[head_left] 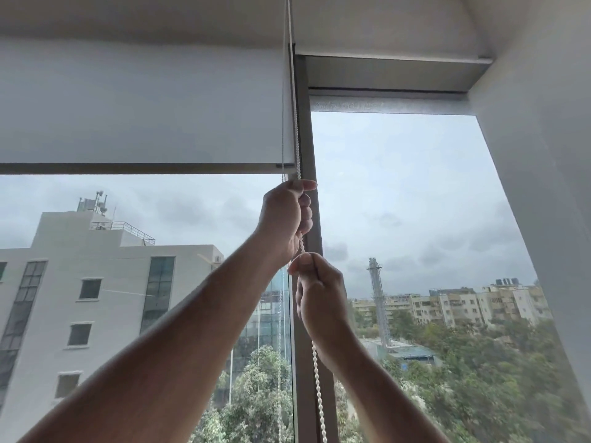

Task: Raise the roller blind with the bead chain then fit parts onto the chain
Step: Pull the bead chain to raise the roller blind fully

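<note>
At the window, seen from below, two bare hands grip one white bead chain [319,388] in front of the grey upright post [307,148] that divides two panes of glass.

Two roller blinds show. One, the left blind [144,107], hangs partway down, its bottom bar [137,168] crossing the left pane about a third of the way from the top of the view. The other, the right blind [390,105], is drawn almost fully up, leaving only a thin strip under its housing.

Two strands of chain run up toward the ceiling along the left blind's right edge, close together. Only the right strand passes through the hands (the left strand hangs free just beside it, faint against the glass).

Open glass lies below the left blind's bar and across the whole right pane. A white wall [543,187] slants down the right side, well apart from the hands.

The left hand [284,219] is higher, just under the bar's right end, closed in a fist around the chain with the thumb pressed over the top. The right hand [319,298] sits directly below, nearly touching the left wrist, its thumb and curled fingers pinched tight on the same strand. From it the chain drops free to the bottom edge of the view.

Outside stand a white building [96,282], a thin tower [379,298] and treetops under grey cloud.
</note>
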The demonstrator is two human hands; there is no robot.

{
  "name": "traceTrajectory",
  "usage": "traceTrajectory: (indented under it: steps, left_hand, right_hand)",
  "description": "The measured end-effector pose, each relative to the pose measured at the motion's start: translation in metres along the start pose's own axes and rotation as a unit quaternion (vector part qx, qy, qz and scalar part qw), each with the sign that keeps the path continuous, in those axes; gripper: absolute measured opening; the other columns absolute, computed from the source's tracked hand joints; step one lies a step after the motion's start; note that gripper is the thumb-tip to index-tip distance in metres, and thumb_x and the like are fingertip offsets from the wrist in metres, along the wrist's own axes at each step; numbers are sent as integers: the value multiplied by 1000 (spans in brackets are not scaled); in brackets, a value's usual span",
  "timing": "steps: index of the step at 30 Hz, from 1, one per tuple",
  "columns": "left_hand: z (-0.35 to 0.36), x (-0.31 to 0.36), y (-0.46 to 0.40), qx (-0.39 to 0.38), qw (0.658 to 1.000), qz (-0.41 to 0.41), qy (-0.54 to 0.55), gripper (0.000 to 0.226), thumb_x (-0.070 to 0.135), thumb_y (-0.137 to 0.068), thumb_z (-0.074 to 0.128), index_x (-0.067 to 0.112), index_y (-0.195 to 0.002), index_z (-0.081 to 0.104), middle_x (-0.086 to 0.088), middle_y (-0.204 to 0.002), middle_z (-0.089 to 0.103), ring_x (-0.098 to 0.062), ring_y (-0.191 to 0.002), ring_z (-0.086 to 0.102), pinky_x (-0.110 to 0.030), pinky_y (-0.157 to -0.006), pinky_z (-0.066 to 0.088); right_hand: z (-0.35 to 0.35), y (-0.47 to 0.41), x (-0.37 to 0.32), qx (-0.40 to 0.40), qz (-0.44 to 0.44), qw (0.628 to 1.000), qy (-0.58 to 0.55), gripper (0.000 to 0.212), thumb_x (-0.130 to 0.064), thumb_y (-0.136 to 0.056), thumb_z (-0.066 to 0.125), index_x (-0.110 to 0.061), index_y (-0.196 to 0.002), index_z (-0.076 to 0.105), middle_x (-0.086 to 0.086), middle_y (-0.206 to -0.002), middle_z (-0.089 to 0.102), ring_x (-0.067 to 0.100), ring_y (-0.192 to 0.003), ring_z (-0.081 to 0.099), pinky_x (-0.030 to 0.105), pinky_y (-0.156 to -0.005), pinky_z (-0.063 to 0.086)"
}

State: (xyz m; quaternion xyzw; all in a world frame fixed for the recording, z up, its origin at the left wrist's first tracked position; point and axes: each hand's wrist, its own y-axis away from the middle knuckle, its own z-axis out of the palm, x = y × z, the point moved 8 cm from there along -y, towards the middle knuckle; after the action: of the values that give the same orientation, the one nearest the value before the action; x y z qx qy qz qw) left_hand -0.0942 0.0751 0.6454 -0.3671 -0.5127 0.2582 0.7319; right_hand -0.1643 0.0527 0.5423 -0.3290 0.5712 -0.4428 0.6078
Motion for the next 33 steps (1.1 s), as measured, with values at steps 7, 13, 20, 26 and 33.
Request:
traceTrajectory:
  steps: [7,13,20,26,33]
  left_hand:
    - [-4,8,5,8,996,77,-36,35,5,-103,32,9,-86,63,5,-47,37,-4,-31,26,-18,-33,20]
    - [-11,-12,31,14,992,72,-100,35,12,-105,36,11,-87,66,9,-47,40,-2,-33,32,-17,-38,31]
    - [-20,-62,76,-16,995,49,-83,34,14,-104,39,17,-84,67,12,-44,40,-1,-37,29,-16,-36,25]
    - [-34,-80,90,-12,994,35,-101,41,12,-103,40,23,-76,68,10,-48,39,-5,-39,29,-20,-38,23]
    - [-50,-90,86,-41,996,12,-81,38,8,-102,42,19,-82,73,4,-47,41,-9,-37,32,-18,-35,26]
  right_hand:
    - [-23,-27,9,-86,171,981,-1,81,-79,-78,25,-28,-136,50,5,-86,68,13,-73,68,26,-55,55]
    - [-22,-63,-17,-61,147,987,19,74,-73,-92,22,-21,-136,51,4,-97,70,16,-86,69,31,-64,53]
    - [13,-96,-51,-121,185,973,-61,56,-55,-102,28,-9,-122,54,8,-88,66,18,-71,66,32,-56,55]
    - [19,-113,-44,29,180,979,-92,37,-21,-100,35,-18,-71,57,-3,-51,37,9,-32,29,20,-34,21]
    - [8,-99,-41,101,18,994,-30,44,-24,-97,37,-20,-54,49,-10,-43,39,15,-48,32,29,-46,24]
